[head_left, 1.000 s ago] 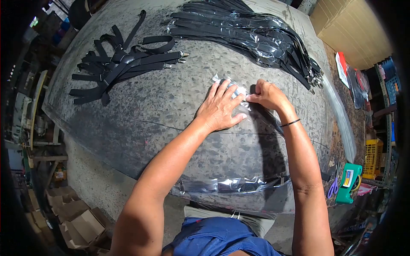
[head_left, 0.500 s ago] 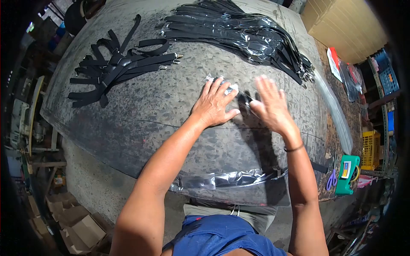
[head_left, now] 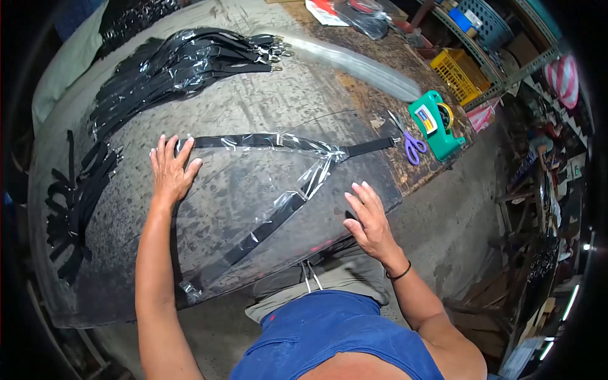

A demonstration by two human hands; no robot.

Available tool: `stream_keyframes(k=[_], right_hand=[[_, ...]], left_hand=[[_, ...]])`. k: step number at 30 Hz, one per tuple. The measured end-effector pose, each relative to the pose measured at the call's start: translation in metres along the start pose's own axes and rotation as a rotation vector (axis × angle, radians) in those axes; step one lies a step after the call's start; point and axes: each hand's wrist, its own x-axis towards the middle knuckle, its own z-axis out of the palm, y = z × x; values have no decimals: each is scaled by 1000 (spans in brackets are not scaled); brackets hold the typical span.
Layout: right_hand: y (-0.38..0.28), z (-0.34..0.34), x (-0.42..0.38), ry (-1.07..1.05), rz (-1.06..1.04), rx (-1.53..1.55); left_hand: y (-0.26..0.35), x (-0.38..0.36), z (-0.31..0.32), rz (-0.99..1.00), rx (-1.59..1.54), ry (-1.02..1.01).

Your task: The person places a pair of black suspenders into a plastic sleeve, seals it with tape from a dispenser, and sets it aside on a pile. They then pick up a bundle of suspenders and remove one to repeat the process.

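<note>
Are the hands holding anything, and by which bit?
Nothing looks gripped. The left hand is spread flat over the left end of the wrapped strap. The right hand is empty.

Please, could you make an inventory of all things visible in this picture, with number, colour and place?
Table: one, grey with brown section, centre
Forked strap in film: one, black, mid-table
Wrapped strap pile: one, black, table's far left
Loose strap pile: one, black, table's left edge
Plastic strip: one, clear, table's far side
Tape dispenser: one, green, table's right corner
Scissors: one pair, purple handles, beside the dispenser
Crate: one, yellow, beyond the dispenser
Basket: one, blue, upper right
Striped object: one, pink and white, far right
Wristband: one, black, lower right
Top: one, blue, bottom
Left grip: one, bare, at the strap's left end
Right grip: one, bare, open, near the strap
Dim surroundings: not itemised
</note>
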Motion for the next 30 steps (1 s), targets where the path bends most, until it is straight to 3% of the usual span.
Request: stream_keyframes(k=[4,7,14,15,16,19,21,22,25,28,30], right_hand=[[31,-9,-10,81,34,-66],[58,-17,9,111,-9,-126],[53,-6,89,114,-98,-322],[61,9,91,7,-79,-375],[67,26,89,-364,25,-450],[72,28,88,-326,49,-330],[67,19,90,-423,105,-231],[70,16,93,-416,99,-231],[92,3,93,-99,86,-251],[124,-5,89,-215,183,-385],[126,-7,84,-134,225,-250]], left_hand=[[7,6,-13,8,168,-113],[21,15,-33,-6,298,-325],[60,0,-39,53,81,137],[75,-10,-47,59,32,163],[91,-24,-58,66,-18,187],[124,-72,-73,94,-87,216],[138,-109,-73,57,-161,221],[144,-124,-71,36,-219,244],[165,-170,-67,-60,-339,259],[185,-198,-65,-106,-449,224],[192,-199,-67,-107,-485,187]])
